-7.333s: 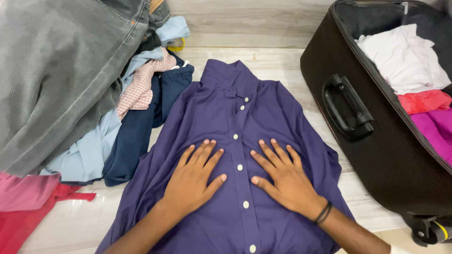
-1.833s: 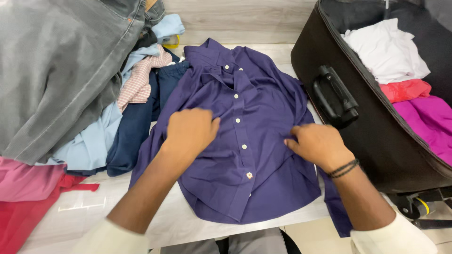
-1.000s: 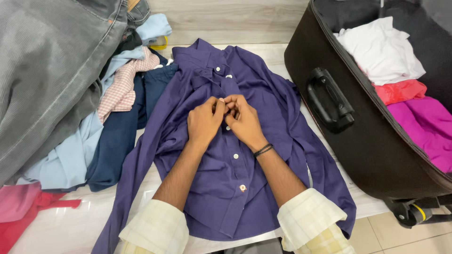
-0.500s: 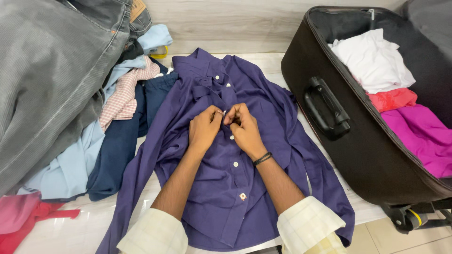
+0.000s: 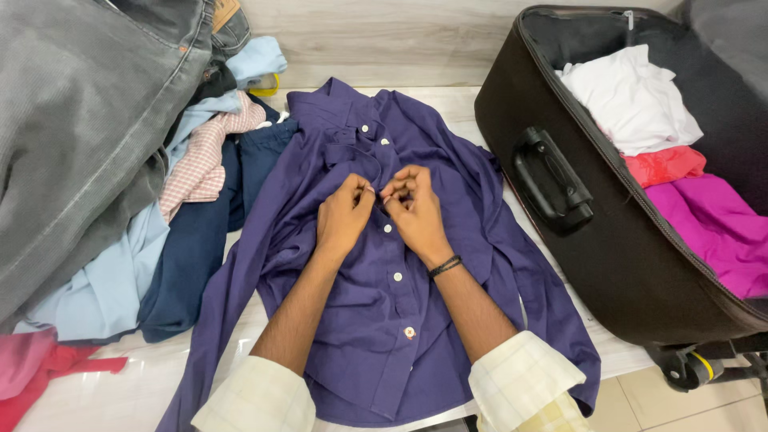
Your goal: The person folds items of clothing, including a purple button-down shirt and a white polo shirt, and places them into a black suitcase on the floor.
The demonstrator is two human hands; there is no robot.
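Note:
A purple button-up shirt (image 5: 448, 184) lies front up on a pale marble-look surface, collar away from me. Both hands meet at its button placket, just below the collar. My left hand (image 5: 342, 218) pinches the left edge of the placket. My right hand (image 5: 416, 210), with a dark band on the wrist, pinches the right edge beside a white button. Fingers of both hands are curled on the cloth. Several white buttons run down the shirt below my hands.
A heap of clothes at left holds grey jeans (image 5: 80, 128), a light blue garment (image 5: 120, 272), a navy garment (image 5: 196, 248), a checked pink shirt (image 5: 204, 152) and red cloth (image 5: 32, 372). An open black suitcase (image 5: 640, 256) at right holds white, red and magenta clothes.
Over the last seconds my hands went from the sides of the shirt to its placket. Since half a second ago they have shifted slightly up the placket, still pinching it.

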